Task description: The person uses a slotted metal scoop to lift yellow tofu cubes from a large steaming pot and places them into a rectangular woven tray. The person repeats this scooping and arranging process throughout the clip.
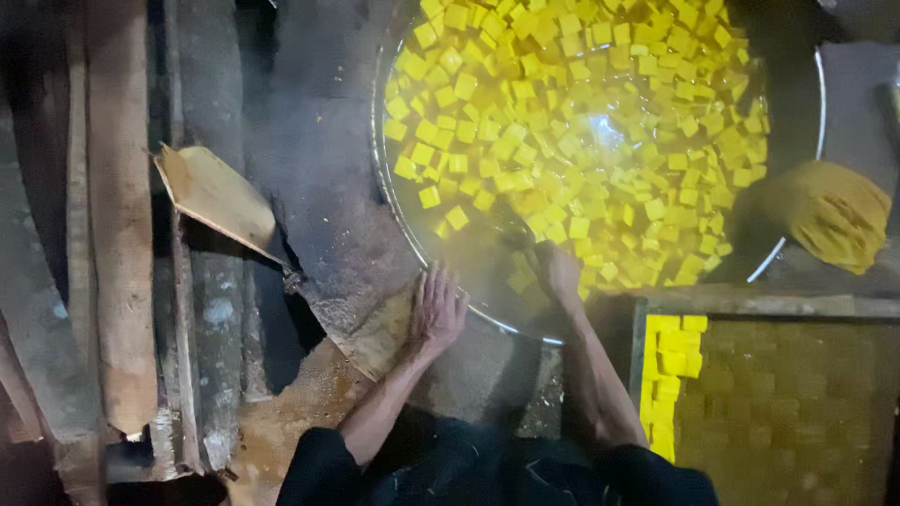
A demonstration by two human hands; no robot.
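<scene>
1. The yellow cubes (562,122) float packed together in cloudy liquid inside a wide metal pan (392,201), which fills the upper middle of the view.
2. The right hand (560,272) reaches over the near rim of the pan and into the liquid, right at the near edge of the floating cubes; a few cubes lie just beside its fingers.
3. The right hand seems to close on a thin dark handle (511,230) that runs up and to the left among the cubes, but steam and blur hide the fingers, so I cannot tell whether its grip is clenched or loose.
4. The right forearm runs up from the lower middle of the view, leaning slightly left, with the dark sleeve pushed back.
5. The left hand (437,309) lies flat, palm down and fingers spread, on the pan's near-left rim; its grip is released and holds nothing.
6. The left forearm slants up and to the right from the dark sleeve.
7. A wooden tray (769,306) of cut yellow blocks sits at the lower right, just beside the right forearm.
8. A yellow cloth bundle (830,214) rests beyond the pan's right rim.
9. A flat wooden paddle (217,195) lies to the left, well apart from both hands.
</scene>
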